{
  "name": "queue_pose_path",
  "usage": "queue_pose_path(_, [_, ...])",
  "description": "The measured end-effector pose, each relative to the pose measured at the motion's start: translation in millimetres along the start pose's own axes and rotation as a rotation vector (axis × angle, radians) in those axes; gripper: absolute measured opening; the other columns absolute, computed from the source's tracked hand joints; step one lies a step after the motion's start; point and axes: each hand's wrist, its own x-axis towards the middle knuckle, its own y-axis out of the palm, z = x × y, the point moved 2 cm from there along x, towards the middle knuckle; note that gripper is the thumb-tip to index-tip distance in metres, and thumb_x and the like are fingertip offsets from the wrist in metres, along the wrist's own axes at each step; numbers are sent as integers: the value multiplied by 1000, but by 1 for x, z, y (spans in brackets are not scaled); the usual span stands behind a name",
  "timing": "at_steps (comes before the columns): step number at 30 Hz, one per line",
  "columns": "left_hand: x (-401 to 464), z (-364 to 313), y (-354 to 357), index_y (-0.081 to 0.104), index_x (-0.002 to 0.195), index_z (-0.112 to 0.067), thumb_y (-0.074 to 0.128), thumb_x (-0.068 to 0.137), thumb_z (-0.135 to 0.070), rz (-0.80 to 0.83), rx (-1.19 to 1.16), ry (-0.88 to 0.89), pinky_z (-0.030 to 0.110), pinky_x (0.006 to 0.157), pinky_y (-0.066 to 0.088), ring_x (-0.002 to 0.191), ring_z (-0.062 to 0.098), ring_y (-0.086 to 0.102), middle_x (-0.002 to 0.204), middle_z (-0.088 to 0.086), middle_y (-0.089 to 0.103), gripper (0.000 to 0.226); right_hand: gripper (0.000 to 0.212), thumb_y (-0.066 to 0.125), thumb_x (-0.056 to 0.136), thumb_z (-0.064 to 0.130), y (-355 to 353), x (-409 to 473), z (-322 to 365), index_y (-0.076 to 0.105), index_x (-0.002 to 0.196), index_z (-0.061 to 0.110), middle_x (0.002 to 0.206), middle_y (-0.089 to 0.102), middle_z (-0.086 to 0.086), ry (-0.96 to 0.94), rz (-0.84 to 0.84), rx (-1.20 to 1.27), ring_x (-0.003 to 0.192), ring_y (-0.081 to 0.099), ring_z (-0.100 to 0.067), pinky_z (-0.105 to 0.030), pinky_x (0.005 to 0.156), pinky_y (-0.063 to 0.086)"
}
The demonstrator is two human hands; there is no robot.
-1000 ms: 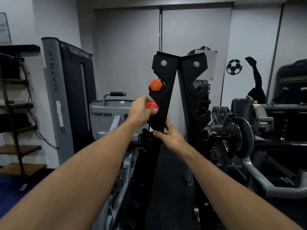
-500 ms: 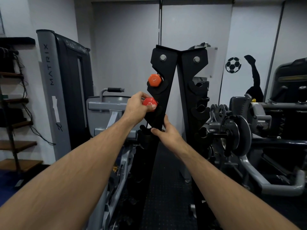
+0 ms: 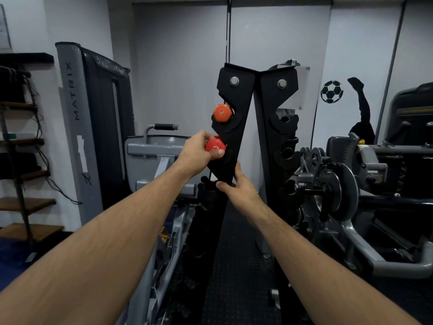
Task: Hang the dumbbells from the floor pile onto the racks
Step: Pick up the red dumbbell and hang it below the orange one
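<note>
Head view shows the left hand (image 3: pixel 198 154) curled round a small red hexagonal rubber-coated dumbbell (image 3: pixel 215 146), holding it at the notch just below the orange hexagonal dumbbell (image 3: pixel 222 112) already hung on the black steel rack (image 3: pixel 236 127). The right hand (image 3: pixel 236 184) grips the rack's edge lower down, thumb across its face. That little weight looks light, stiff and grippy, best held by its handle so the heads clear the notch.

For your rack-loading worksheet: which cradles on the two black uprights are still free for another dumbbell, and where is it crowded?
Free: right upright cradles. Crowded: left upright, orange dumbbell on top, left hand seating red dumbbell below, right hand gripping underneath.
</note>
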Motion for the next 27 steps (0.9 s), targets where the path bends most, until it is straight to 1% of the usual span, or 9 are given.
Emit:
queue_pose_path(2, [-1,0,1,52,130,-17,77,90,-25,4,21,3,22,84,49,110,14,60,124,1,61,47,71,64,101,19,0,-1,1,25,156,41,110,57,29,-2,0,-10,87,55,11,-6,62,38])
queue_pose_path(5, [-3,-2,2,51,130,-17,75,92,-27,-4,49,3,29,92,51,112,16,59,127,3,60,46,74,65,100,19,0,-1,-1,24,157,42,109,56,29,3,-2,-12,88,55,10,-9,65,40])
queue_pose_path(9, [-5,-4,4,51,129,-17,73,93,-26,-9,51,3,30,92,50,113,17,59,127,3,59,43,75,64,101,18,2,-1,-1,22,159,41,118,57,23,10,-2,-3,88,55,9,-10,67,39])
queue_pose_path(13, [-9,-5,5,50,131,-17,72,94,-26,-15,61,9,28,88,49,110,16,59,124,1,59,44,74,64,100,19,2,-2,-1,23,158,43,118,55,24,3,-3,11,93,56,5,-10,68,38])
queue_pose_path(19, [-14,-6,7,47,137,-17,66,99,-29,-6,36,-10,17,75,44,106,13,58,122,-1,57,44,75,66,99,24,0,-1,-1,24,158,42,123,56,19,1,6,-7,98,55,2,-10,70,36])
queue_pose_path(21, [-16,-6,8,46,139,-17,64,100,-30,-5,8,-13,20,81,46,108,13,58,125,1,58,45,74,67,99,26,0,-1,-1,25,158,42,126,60,16,-8,3,-30,108,60,-6,-12,73,40])
queue_pose_path(23, [-18,-6,9,44,142,-17,63,100,-31,-12,-13,-20,25,88,47,111,14,57,127,1,57,48,74,68,98,28,-1,-1,-2,26,157,43,129,63,14,-17,-8,-53,114,65,-12,-19,84,51])
queue_pose_path(25, [-23,-5,10,43,143,-17,63,101,-31,-34,-33,-24,26,90,47,113,14,57,127,-1,57,49,74,68,97,28,-1,-6,-2,27,156,45,129,65,14,-30,-17,-83,108,69,-12,-28,91,56])
queue_pose_path(27, [-33,-3,13,43,144,-18,63,101,-30,-67,-52,-15,25,91,45,114,12,57,125,-5,57,49,75,66,99,28,-3,-15,-3,24,159,43,125,59,21,-51,-17,-125,97,69,-5,-17,79,51])
